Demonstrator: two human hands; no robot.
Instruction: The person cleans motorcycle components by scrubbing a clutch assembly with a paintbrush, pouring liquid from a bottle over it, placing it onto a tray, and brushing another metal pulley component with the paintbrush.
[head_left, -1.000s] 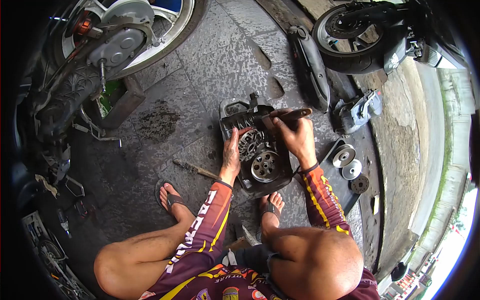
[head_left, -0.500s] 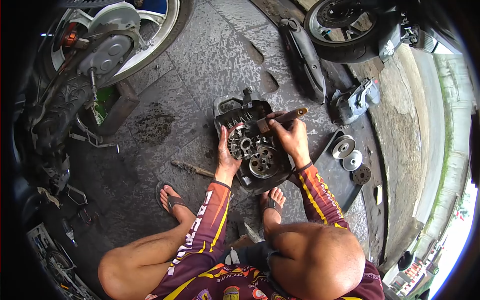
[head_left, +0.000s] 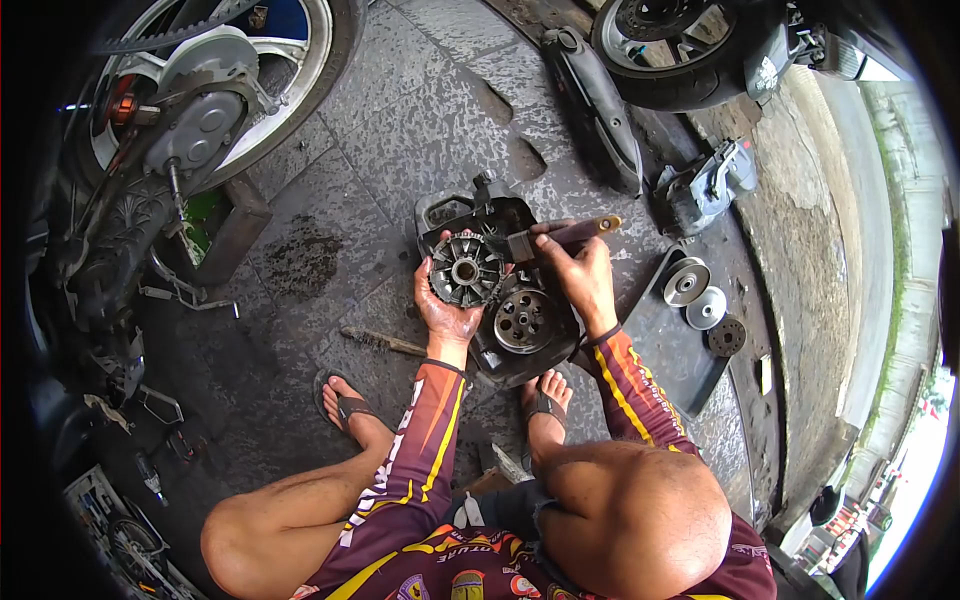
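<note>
In my left hand is a round, finned metal pulley half, its ribbed face and centre bore turned up toward me. My right hand grips a paintbrush by its wooden handle, and the bristle end lies at the pulley half's right edge. Both hands are over a dark plastic cover used like a tray on the floor. Inside that cover, below the brush, sits a round metal clutch drum with holes in its face.
A wire brush lies left of the cover. To the right, a tray bears several round metal parts. A scooter's rear wheel and engine stand upper left; a long dark exhaust cover and another wheel are upper right.
My left hand has tilted the pulley half so its face turns up more, and shifted it slightly left and up. The right hand still holds the brush near its rim.
</note>
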